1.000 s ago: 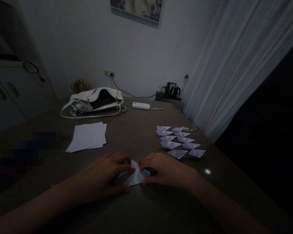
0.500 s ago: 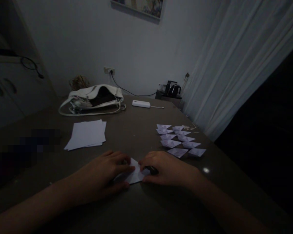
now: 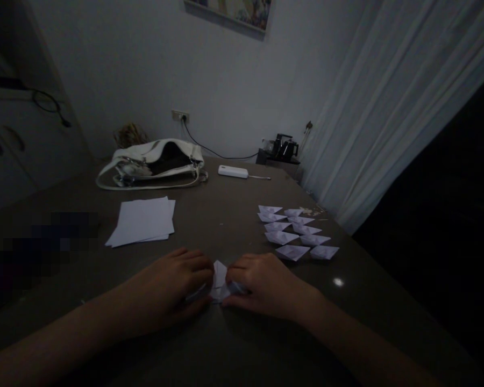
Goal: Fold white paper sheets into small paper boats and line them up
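From where I stand, the operation in hand appears to be the shaping of a small piece of folded paper [image 3: 219, 279] by both hands. With the sheet stack [image 3: 143, 219] as the reference, the workpiece is located to its right and nearer the person, on the table [image 3: 210, 215]. The left hand [image 3: 181, 279] grasps the left part of the piece, fingers curled over it, thumb low at the near side; the right hand [image 3: 266, 282] grasps the right part in like manner. The fingertips partly cover the paper, so exact contact cannot be confirmed. A central peak stands exposed between the hands. The folded boats [image 3: 281, 237] are set out in two rows to the right of the stack; the white bag [image 3: 145, 153] is beyond it. In my judgement, the next move calls for even grip on both sides, the peak centred, and light force to avoid tearing.
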A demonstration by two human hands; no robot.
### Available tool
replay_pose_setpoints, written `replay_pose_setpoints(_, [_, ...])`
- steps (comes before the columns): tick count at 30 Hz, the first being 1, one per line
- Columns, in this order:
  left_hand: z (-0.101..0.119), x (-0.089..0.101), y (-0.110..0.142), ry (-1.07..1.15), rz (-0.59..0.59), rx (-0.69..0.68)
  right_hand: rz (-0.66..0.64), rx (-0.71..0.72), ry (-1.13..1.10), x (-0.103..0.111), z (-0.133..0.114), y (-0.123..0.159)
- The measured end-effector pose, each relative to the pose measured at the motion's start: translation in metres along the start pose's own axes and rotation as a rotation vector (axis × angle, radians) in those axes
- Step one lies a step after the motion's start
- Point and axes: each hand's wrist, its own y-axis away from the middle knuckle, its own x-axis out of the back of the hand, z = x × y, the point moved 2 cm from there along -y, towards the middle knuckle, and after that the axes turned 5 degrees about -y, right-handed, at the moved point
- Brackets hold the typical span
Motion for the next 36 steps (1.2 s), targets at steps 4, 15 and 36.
replay_pose_setpoints(4, [-0.005,-0.004,0.001,0.067,-0.08,0.022,0.014,0.029,-0.041,0.0,0.0,0.0])
replay_pose_setpoints(15, [-0.008,-0.017,-0.002,0.062,-0.04,0.094,0.074,-0.019,-0.052,-0.009,-0.005,-0.006])
replay_pose_setpoints(36, [-0.019,-0.018,-0.009,0.143,-0.009,0.201,0.252,-0.031,-0.284,-0.026,0.018,-0.018])
